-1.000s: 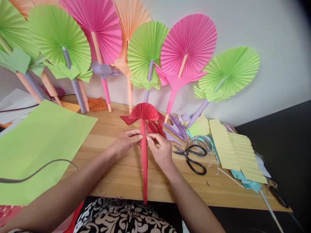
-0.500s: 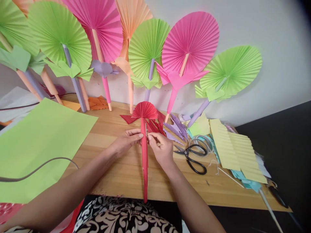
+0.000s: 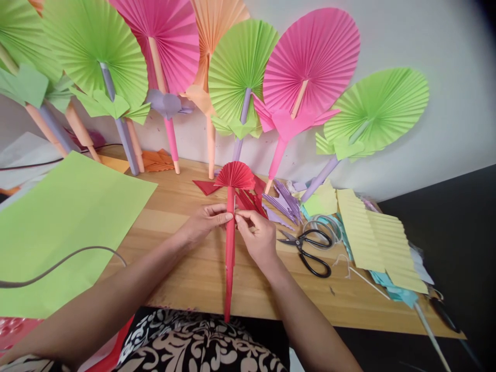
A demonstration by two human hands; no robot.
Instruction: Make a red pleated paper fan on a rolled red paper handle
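The left hand (image 3: pixel 201 226) and right hand (image 3: pixel 259 236) pinch the red fan's stick (image 3: pixel 230 253) just below its pleats (image 3: pixel 235 176); too hard a squeeze could crush the rolled paper.

- No text, label, brand, number or sign can be read, neither on the red fan (image 3: pixel 230 258) nor elsewhere.
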